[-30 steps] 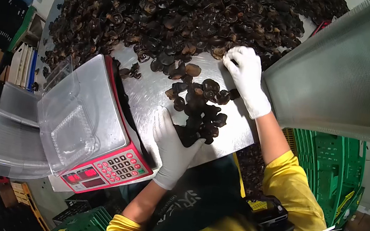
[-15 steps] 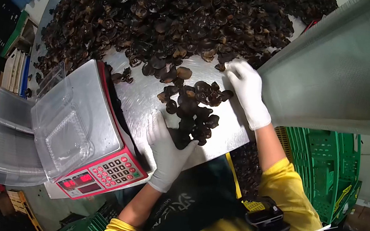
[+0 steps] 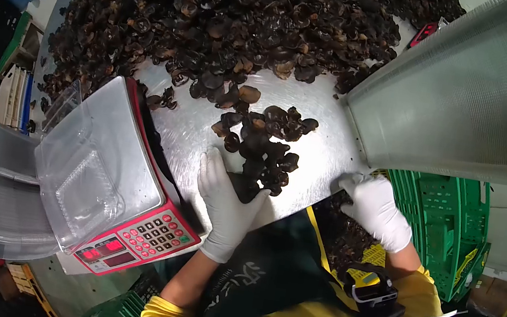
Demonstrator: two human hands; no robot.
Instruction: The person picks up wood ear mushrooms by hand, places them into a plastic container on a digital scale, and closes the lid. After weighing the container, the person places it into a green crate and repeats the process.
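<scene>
Dark brown wood ear mushrooms (image 3: pixel 262 146) lie in a loose cluster on the metal table. My left hand (image 3: pixel 224 203), in a white glove, rests at the near side of this cluster. Its fingers are stretched out and its thumb is apart, with mushrooms against the gap between them. Over the table's near right edge is my right hand (image 3: pixel 379 210), also gloved, above a crate of dark mushrooms (image 3: pixel 344 231). Its fingers are curled, and what is in them, if anything, is hidden.
A large heap of wood ears (image 3: pixel 235 18) covers the table's far side. On the left, a red scale (image 3: pixel 150 235) carries an open clear plastic box (image 3: pixel 89 186). A translucent ribbed sheet (image 3: pixel 452 103) stands at right, above green crates (image 3: pixel 448 214).
My right hand has moved from the edge of the heap towards me, down to the table's near right edge. My left hand stays beside the cluster.
</scene>
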